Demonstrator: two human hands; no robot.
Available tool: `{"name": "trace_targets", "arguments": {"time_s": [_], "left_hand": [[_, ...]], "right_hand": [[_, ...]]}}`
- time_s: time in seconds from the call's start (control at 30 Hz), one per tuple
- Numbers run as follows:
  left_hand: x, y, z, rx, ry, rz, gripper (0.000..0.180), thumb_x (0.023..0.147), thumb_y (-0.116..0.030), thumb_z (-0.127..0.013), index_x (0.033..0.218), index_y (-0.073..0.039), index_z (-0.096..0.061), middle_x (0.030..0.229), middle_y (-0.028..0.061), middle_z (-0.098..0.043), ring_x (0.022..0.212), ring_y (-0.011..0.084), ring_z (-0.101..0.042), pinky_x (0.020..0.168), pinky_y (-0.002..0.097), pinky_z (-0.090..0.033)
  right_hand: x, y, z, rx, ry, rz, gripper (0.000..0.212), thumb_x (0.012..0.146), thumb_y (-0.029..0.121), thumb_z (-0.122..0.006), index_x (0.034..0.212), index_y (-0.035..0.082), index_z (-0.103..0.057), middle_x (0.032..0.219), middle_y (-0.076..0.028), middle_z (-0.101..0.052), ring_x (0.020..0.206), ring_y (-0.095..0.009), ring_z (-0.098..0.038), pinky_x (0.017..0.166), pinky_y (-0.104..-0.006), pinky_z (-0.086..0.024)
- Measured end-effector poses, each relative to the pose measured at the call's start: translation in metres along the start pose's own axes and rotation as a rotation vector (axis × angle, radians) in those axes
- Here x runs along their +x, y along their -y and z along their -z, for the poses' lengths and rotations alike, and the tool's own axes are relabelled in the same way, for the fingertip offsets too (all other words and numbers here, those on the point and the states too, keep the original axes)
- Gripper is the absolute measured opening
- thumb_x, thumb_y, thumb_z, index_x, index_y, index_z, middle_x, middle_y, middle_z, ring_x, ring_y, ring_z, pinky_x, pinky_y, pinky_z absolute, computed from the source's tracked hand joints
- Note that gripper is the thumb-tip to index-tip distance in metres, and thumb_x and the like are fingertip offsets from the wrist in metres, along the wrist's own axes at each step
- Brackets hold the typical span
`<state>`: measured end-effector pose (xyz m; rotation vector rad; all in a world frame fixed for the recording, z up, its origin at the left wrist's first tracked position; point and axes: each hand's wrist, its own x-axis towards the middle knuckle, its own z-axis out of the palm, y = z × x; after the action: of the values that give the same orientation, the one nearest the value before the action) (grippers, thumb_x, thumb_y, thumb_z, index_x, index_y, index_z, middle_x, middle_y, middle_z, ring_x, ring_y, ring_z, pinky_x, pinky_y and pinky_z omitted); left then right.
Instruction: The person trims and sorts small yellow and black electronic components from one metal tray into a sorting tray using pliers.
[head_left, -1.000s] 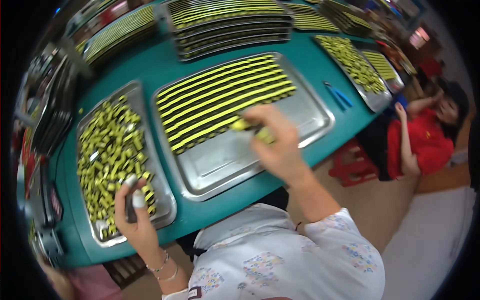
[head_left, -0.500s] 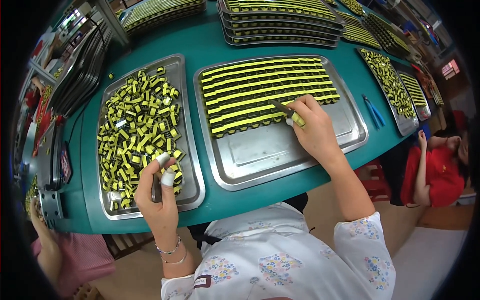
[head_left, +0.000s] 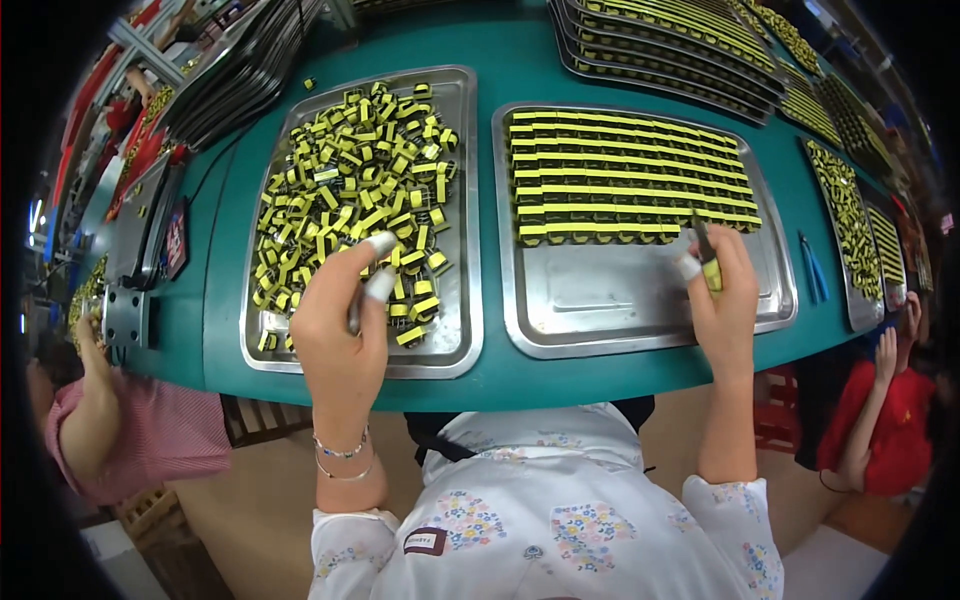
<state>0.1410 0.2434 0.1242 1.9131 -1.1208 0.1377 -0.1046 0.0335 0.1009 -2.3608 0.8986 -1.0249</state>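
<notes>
Seemingly for easy reach, loose blocks (head_left: pixel 374 219) lie at ten o'clock by the left hand (head_left: pixel 345 330), its grip unclear; the right hand (head_left: pixel 730 295) pinches a dark tool (head_left: pixel 704 243) beside rowed blocks (head_left: pixel 630 190), two o'clock.

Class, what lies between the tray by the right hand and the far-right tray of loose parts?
In the head view, a blue-handled tool lies on green tabletop between the near tray and loose-parts tray.

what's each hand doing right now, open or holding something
Left hand: half curled near loose pieces; can't tell if it holds anything.
Right hand: closed on a dark pointed tool.
</notes>
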Motion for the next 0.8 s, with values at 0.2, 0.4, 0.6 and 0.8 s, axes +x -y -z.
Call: {"name": "trace_targets", "arguments": {"time_s": [0.2, 0.4, 0.6, 0.8], "left_hand": [[0.015, -0.019, -0.024, 0.539, 0.171, -0.286, 0.036, 0.065, 0.005, -0.065, 0.098, -0.009, -0.061, 0.084, 0.0096, -0.059, 0.075, 0.029, -0.059, 0.063, 0.0392, -0.047], [-0.001, -0.017, -0.04, 0.75, 0.259, -0.419, 0.033, 0.07, 0.003, -0.059, 0.101, -0.007, -0.06, 0.097, 0.0092, -0.059, 0.083, 0.0292, -0.06, 0.064, 0.0379, -0.049], [-0.003, -0.013, -0.042, 0.627, 0.276, -0.365, 0.038, 0.074, 0.008, -0.055, 0.11, -0.006, -0.055, 0.105, 0.0095, -0.057, 0.089, 0.0333, -0.058, 0.07, 0.0405, -0.048], [-0.006, 0.004, -0.056, 0.672, 0.164, -0.354, 0.04, 0.071, 0.007, -0.059, 0.108, -0.007, -0.053, 0.11, 0.0087, -0.056, 0.091, 0.0331, -0.058, 0.072, 0.0397, -0.049]], "right_hand": [[-0.035, 0.008, -0.003, 0.23, -0.243, 0.109, 0.022, 0.08, -0.004, -0.05, 0.102, -0.004, -0.053, 0.089, -0.01, -0.055, 0.078, -0.016, -0.055, 0.069, -0.0273, -0.046], [-0.063, -0.012, 0.019, 0.085, -0.461, 0.229, 0.019, 0.079, 0.008, -0.068, 0.092, 0.002, -0.054, 0.089, -0.01, -0.056, 0.062, -0.014, -0.053, 0.057, -0.0262, -0.043], [-0.102, -0.037, 0.025, 0.28, -0.682, 0.017, 0.021, 0.088, 0.018, -0.062, 0.093, 0.0, -0.052, 0.092, -0.01, -0.055, 0.073, -0.014, -0.059, 0.067, -0.0268, -0.047], [-0.101, -0.056, 0.008, 0.35, -0.744, 0.012, 0.024, 0.09, 0.022, -0.06, 0.091, 0.0, -0.051, 0.091, -0.011, -0.053, 0.075, -0.017, -0.06, 0.068, -0.0285, -0.047]]}}
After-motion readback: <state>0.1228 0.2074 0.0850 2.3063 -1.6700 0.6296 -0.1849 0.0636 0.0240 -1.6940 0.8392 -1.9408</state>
